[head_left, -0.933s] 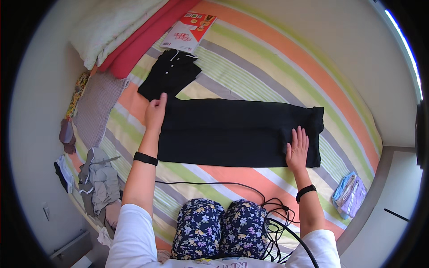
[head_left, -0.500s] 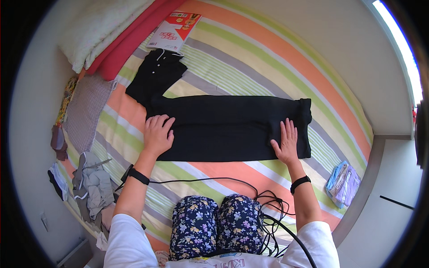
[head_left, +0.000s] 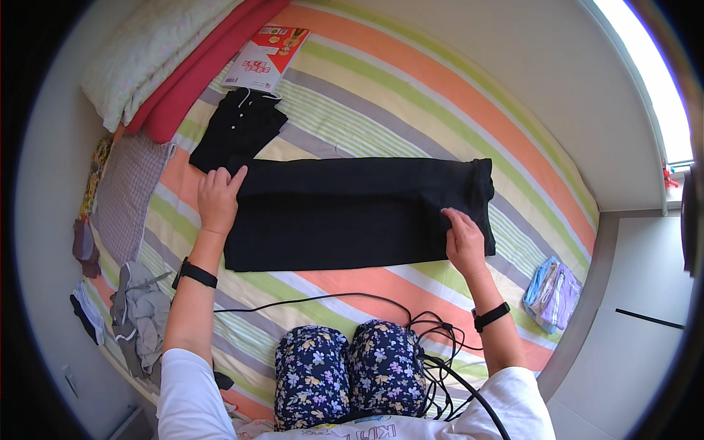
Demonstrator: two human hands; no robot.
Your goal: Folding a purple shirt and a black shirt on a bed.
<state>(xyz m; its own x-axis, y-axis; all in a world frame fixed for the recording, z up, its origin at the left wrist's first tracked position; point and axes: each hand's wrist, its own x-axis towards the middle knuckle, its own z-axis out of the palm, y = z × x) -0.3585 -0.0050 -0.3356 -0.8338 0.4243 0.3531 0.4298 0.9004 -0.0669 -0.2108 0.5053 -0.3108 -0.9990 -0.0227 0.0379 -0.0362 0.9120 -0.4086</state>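
A long black garment point(head_left: 345, 213), its kind not clear, lies folded flat in a rectangle across the striped bed. What looks like a waistband or hem point(head_left: 487, 198) forms its right end. My left hand point(head_left: 217, 202) rests at the garment's left edge near the upper corner, fingers stretched out, palm down. Over the right part, my right hand point(head_left: 465, 240) is open with the fingers loosely bent and pointing left; whether it touches the cloth I cannot tell. A second folded black garment point(head_left: 238, 132) with a white drawstring and small white dots adjoins the upper left corner.
A red and white booklet or packet point(head_left: 268, 59) lies beyond the small black garment. Pink and pale bedding point(head_left: 165, 110) is piled far left. Grey clothes point(head_left: 139, 301) lie left, folded blue and purple cloths point(head_left: 554, 293) right. Black cables point(head_left: 440, 345) coil beside my knees.
My left hand has slid left to the garment's edge, which now looks straighter. My right hand has gone from lying flat to bent fingers. The view has shifted slightly.
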